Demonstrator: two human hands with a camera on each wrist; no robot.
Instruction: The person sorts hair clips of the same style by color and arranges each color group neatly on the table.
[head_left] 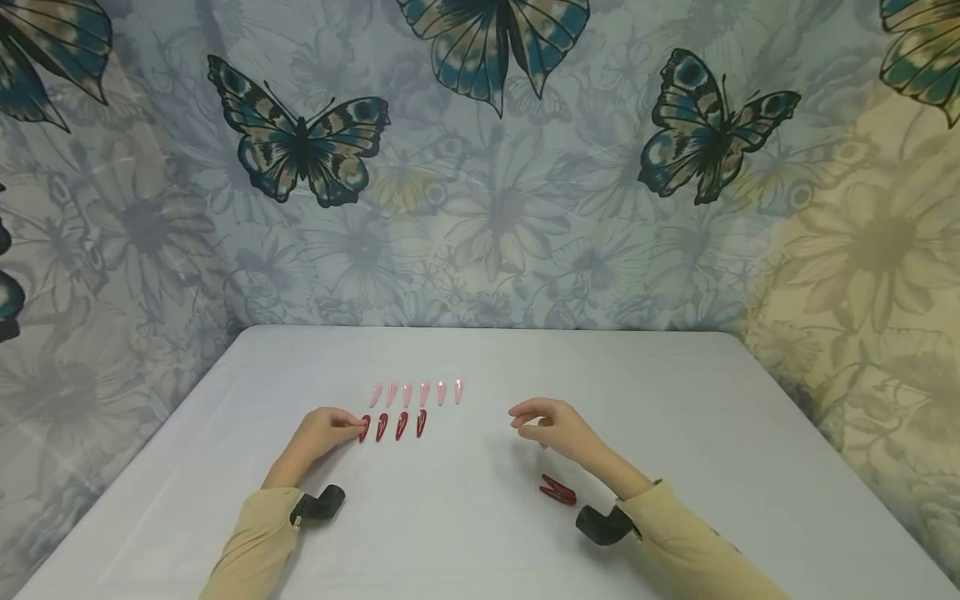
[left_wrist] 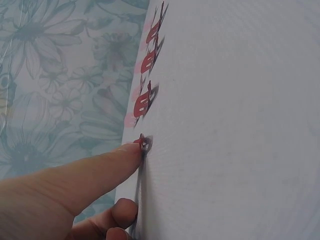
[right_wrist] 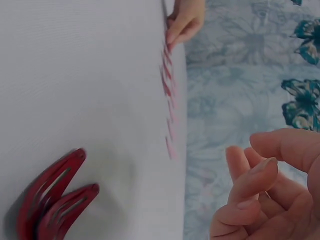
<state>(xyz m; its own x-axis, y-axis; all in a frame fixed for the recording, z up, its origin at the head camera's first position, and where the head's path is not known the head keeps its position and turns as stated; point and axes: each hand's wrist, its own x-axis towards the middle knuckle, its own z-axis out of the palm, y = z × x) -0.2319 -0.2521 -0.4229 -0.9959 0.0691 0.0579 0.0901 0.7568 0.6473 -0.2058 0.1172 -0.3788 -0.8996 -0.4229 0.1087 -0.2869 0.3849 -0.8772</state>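
My left hand [head_left: 325, 430] is at the left end of a row of dark red snap hair clips, its fingertips pinching the leftmost red clip [head_left: 364, 428]. In the left wrist view, that clip [left_wrist: 142, 142] shows at the tip of one long finger, with other fingers curled below. Three more red clips [head_left: 402, 425] stretch to the right in the same row. My right hand [head_left: 558, 427] hovers over the table to the right, fingers loosely bent and holding nothing. Below it lie two loose red clips [right_wrist: 52, 195], partly overlapping.
Behind the red row runs a row of several pink hair clips [head_left: 408, 394], all roughly upright to the view. Everything lies on a white table [head_left: 465, 533]. A patterned backdrop with butterflies [head_left: 510, 275] rises at its far edge. Black wrist devices [head_left: 321, 503] sit on both sleeves.
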